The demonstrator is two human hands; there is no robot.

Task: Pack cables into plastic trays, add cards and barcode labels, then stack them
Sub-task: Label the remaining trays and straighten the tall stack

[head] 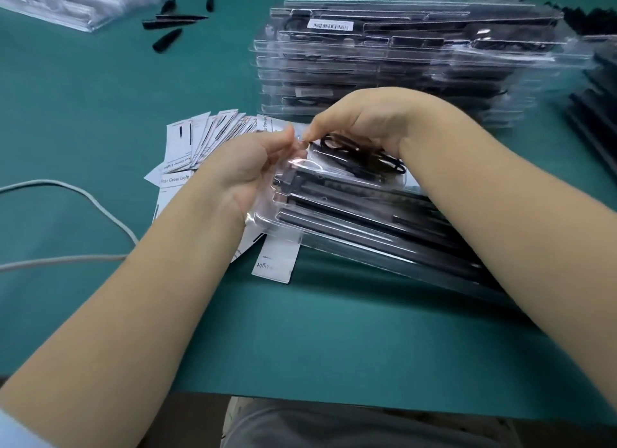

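The right hand (360, 120) was curled down over the coiled black cable (360, 157), fingers bent round it to press the loops into the pocket at the near-left end of the clear plastic tray (334, 227). The left hand (253, 167) gripped that same end of the tray, thumb and fingers pinching its rim, seemingly to steady it while the cable went in; motion blur at the fingertips made the exact pinch hard to read. The tray lay slantwise on the green bench (100, 96), its long channels already holding dark bars, so the cable looked like the last piece before a card.

Just left of the tray, partly under it, lay a fanned pile of printed cards (200, 136), kept within easy reach of the left hand. Behind stood the stack of finished trays (384, 70), its top one bearing a barcode label (330, 25), set back to leave working room. Loose black pieces (167, 40) lay further off.
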